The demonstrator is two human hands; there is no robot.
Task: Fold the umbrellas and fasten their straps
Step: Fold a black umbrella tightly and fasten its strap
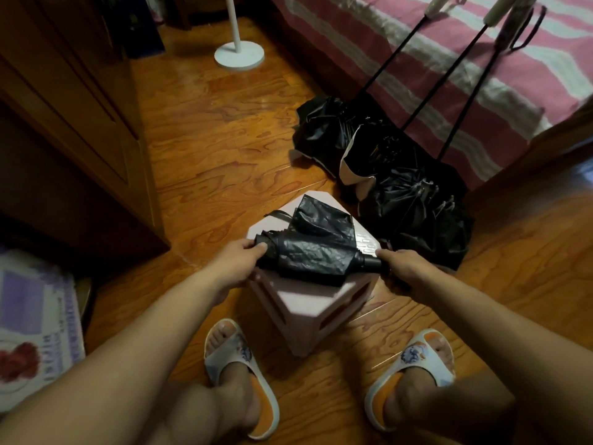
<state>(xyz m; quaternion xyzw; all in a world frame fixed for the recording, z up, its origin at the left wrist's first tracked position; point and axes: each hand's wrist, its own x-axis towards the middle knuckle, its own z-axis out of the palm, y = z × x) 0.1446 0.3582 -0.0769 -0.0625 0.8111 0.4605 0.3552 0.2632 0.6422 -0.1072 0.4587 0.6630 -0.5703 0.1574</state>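
Observation:
A collapsed black umbrella (316,245) lies crosswise on a small pink stool (308,295) in front of me. Its canopy is loosely bunched, and a thin strap (278,214) sticks out at its upper left. My left hand (239,260) grips the canopy's left end where the rib tips gather. My right hand (406,268) holds the black handle (372,263) at the right end. Three more black umbrellas (385,175) lie unfolded on the floor behind the stool, their long shafts leaning up against the bed.
A bed with a pink-and-white striped cover (449,75) fills the upper right. A wooden wardrobe (64,123) stands at left, a white round lamp base (239,54) at the back. A printed box (35,319) sits at lower left. My feet in slippers (240,374) flank the stool.

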